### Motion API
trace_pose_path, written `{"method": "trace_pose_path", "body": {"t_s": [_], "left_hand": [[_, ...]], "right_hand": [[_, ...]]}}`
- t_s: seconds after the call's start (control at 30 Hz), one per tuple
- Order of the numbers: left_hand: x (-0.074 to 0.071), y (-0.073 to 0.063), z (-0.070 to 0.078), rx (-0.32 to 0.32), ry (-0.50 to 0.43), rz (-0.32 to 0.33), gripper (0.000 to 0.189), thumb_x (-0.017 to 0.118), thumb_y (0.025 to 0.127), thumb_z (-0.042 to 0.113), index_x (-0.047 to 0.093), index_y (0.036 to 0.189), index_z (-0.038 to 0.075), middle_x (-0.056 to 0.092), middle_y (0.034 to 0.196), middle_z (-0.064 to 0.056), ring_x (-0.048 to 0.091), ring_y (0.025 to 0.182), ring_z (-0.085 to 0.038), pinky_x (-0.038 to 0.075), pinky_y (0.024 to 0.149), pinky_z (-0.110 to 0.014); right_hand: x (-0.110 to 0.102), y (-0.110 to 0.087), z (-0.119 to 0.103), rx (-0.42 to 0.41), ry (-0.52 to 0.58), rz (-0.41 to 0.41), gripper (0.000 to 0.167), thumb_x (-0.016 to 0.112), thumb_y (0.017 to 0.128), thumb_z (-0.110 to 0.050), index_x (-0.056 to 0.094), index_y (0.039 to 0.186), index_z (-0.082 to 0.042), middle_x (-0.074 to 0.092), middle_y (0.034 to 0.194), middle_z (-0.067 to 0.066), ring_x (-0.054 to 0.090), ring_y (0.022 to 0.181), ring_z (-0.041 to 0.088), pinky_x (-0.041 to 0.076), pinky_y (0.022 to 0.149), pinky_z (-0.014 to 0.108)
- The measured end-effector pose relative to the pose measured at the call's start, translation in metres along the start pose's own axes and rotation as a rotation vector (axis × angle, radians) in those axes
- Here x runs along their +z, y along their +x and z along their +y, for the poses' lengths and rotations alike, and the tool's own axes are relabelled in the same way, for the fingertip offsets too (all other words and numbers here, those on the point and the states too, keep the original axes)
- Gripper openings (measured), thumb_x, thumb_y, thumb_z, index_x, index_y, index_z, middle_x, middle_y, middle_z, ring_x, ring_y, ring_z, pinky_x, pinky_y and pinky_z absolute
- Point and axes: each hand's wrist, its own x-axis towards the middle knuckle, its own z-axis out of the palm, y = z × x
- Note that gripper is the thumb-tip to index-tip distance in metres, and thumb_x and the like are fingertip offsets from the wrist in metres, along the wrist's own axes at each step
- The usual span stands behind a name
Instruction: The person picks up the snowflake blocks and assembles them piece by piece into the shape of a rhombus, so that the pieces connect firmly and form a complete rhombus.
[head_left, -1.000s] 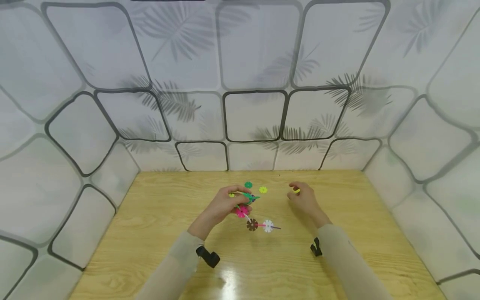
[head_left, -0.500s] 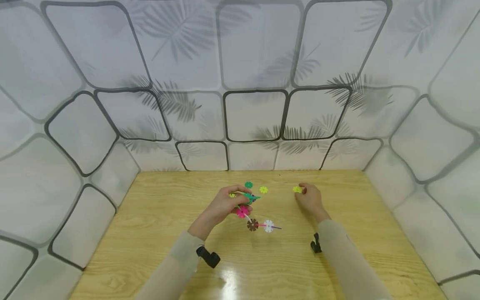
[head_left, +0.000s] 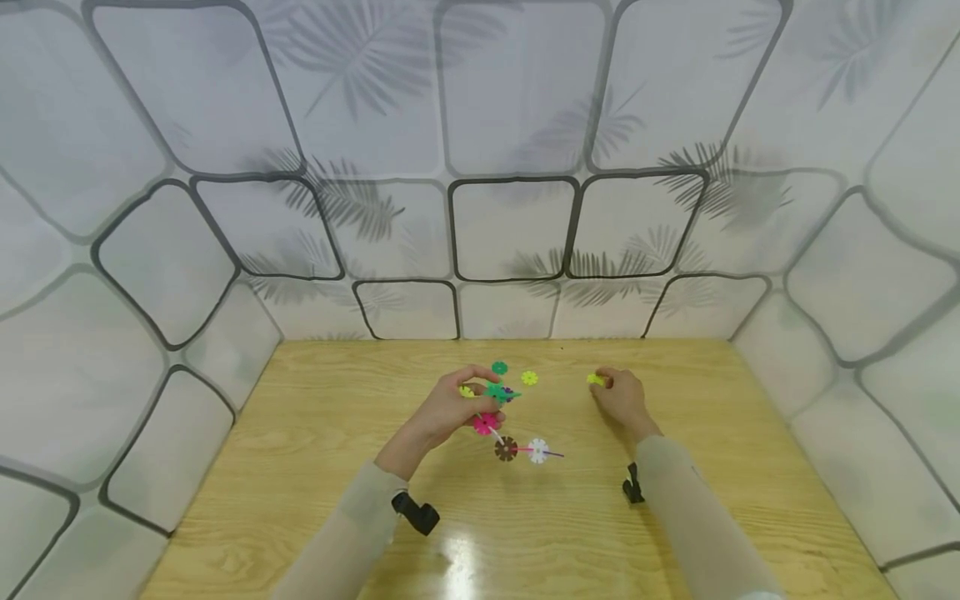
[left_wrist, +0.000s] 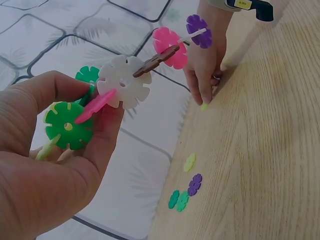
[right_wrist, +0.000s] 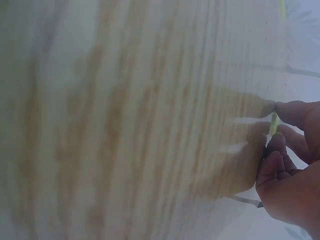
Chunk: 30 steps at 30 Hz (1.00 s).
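A chain of slotted plastic flower discs is gripped in my left hand (head_left: 453, 407), raised above the table. In the left wrist view the thumb and fingers surround a green disc (left_wrist: 69, 126). A pink disc standing edge-on joins it to a white disc (left_wrist: 122, 82), and from there brown, pink and purple discs (left_wrist: 199, 31) run outward. My right hand (head_left: 621, 402) is at the far right of the tabletop, pinching a yellow disc (head_left: 595, 379) between thumb and fingertips. The right wrist view shows that yellow disc edge-on, close to the wood and partly covered by fingers.
Loose discs lie on the wooden table (head_left: 337, 517) beyond my left hand: a yellow one (left_wrist: 189, 162), a purple one (left_wrist: 195, 184) and two green ones (left_wrist: 182, 201). A patterned light wall covering (head_left: 510, 229) rises behind the table and on both sides.
My right hand has shifted slightly right and now pinches the yellow disc, which has tipped from flat toward edge-on. My left hand keeps the chain in nearly the same place.
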Motion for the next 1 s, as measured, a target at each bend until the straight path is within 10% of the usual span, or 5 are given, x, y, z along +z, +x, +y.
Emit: {"method": "trace_pose_path", "body": {"t_s": [0.3, 1.0], "left_hand": [[0.001, -0.001, 0.002, 0.025, 0.024, 0.021, 0.041, 0.071, 0.096, -0.002, 0.058, 0.135, -0.001, 0.057, 0.124, -0.021, 0.078, 0.087, -0.016, 0.063, 0.076, -0.029], [0.0, 0.001, -0.002, 0.085, 0.027, 0.077, 0.032, 0.075, 0.094, 0.0, 0.063, 0.124, 0.006, 0.078, 0.093, -0.008, 0.079, 0.092, -0.03, 0.063, 0.073, -0.03]], "right_hand": [[0.003, -0.002, -0.002, 0.032, 0.023, -0.006, 0.04, 0.065, 0.099, -0.015, 0.063, 0.13, 0.011, 0.058, 0.103, 0.022, 0.052, 0.091, 0.031, 0.047, 0.08, 0.043], [-0.006, -0.009, -0.009, 0.008, 0.072, -0.042, 0.031, 0.067, 0.097, -0.011, 0.057, 0.121, 0.006, 0.062, 0.109, 0.026, 0.06, 0.098, 0.038, 0.054, 0.086, 0.053]]}}
